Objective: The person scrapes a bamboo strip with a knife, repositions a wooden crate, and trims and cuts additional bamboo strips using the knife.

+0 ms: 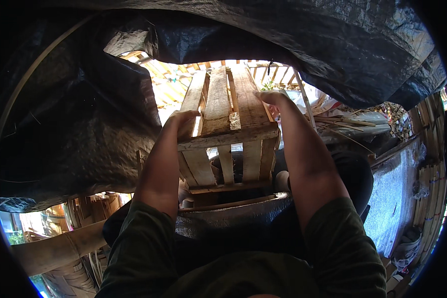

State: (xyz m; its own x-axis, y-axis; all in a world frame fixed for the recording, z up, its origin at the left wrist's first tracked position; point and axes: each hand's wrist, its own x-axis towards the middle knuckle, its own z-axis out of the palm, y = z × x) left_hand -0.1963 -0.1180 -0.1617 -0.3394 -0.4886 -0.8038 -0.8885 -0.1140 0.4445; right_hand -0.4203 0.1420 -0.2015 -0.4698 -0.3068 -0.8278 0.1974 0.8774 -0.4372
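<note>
Gripping the crate (218,102) from opposite sides, the left hand (185,116) and right hand (274,98) hold it between them, presumably to balance its weight and prevent tipping.

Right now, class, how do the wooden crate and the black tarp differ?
The crate is pale and slatted; the tarp is dark, creased sheeting. The crate is held between the left hand and right hand; the tarp drapes across the view's top and left, touched by neither. Both catch some light.

Two hands (185,115) (274,98), one wooden crate (228,137), three top slats (217,102)
</note>
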